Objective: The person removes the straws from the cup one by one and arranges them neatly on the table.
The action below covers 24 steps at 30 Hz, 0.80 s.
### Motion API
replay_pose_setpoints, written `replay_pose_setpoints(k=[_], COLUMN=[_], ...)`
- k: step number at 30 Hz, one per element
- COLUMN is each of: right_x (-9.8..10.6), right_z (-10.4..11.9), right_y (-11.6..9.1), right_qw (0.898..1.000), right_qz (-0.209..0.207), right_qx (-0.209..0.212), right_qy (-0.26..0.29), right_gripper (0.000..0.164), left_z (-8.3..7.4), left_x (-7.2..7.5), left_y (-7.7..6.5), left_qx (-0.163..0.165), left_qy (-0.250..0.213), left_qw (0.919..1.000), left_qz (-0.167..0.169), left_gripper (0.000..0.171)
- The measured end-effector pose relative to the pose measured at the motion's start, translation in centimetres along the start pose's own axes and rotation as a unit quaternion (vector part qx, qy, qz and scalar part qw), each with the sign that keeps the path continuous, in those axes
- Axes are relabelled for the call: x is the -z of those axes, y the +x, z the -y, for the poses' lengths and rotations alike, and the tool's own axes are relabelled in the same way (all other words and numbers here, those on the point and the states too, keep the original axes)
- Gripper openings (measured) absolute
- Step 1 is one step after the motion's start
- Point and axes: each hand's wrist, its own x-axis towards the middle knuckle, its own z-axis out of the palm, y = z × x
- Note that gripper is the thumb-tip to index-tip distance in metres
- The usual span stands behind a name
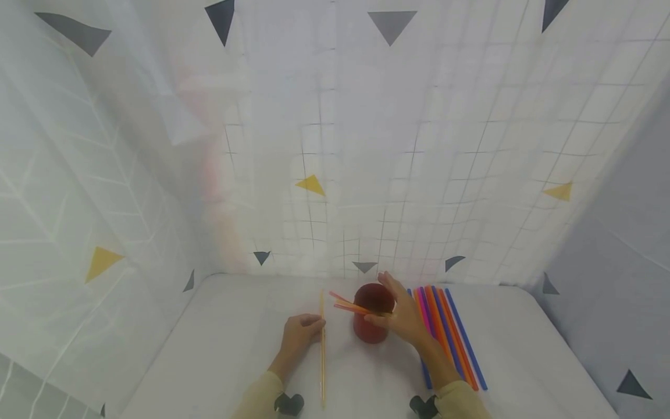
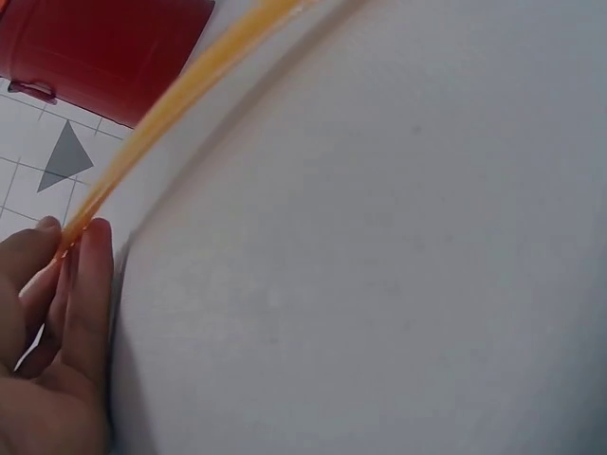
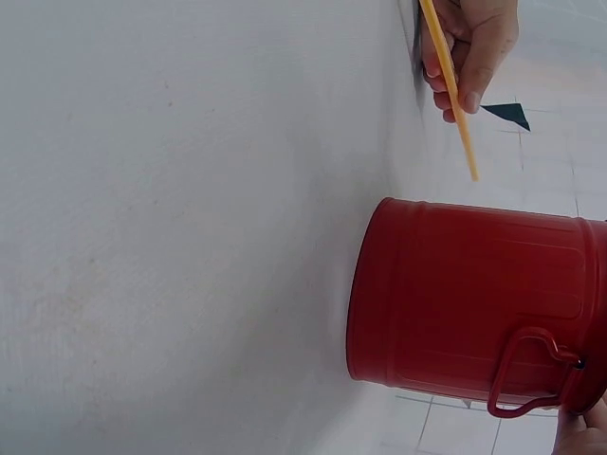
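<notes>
My left hand (image 1: 300,336) pinches a long yellow-orange straw (image 1: 323,366) between thumb and fingertips, left of a red metal bucket (image 1: 369,333). In the left wrist view the same straw (image 2: 156,128) runs up past the bucket's side. Several orange and yellowish straws (image 1: 345,304) lean out over the bucket's left rim. My right hand (image 1: 405,317) is spread at the bucket's right side, thumb across the near rim and fingers along the far rim. The right wrist view shows the bucket's wire handle (image 3: 503,379) close to my fingers (image 3: 583,431).
A row of blue, orange and magenta straws (image 1: 460,331) lies on the white table (image 1: 225,349) to the right, partly under my right forearm. White patterned cloth (image 1: 356,145) with triangles stands behind and at both sides.
</notes>
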Motion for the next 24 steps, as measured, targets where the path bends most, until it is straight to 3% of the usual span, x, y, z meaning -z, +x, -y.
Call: replay_pose_setpoints(k=[7,14,24], right_x=[0.1,-0.2,-0.2], right_z=[0.1,-0.1,0.0], right_y=[0.0,0.3,0.2], right_qw=[1.000,1.000,1.000], right_qz=[-0.001,0.000,0.001], right_qx=[0.001,-0.026,-0.022], right_qy=[-0.010,-0.012,-0.013], right_gripper=[0.109,0.109,0.108], left_z=[0.2,0.1,0.6], left_x=[-0.3,-0.6,-1.1], left_y=[0.1,0.1,0.3], left_qx=[-0.010,-0.016,-0.032], left_qy=[0.012,0.045,0.057], left_qw=[0.9998,0.9985,0.9967], left_qz=[-0.012,-0.027,-0.048], left_gripper=[0.029,0.022,0.022])
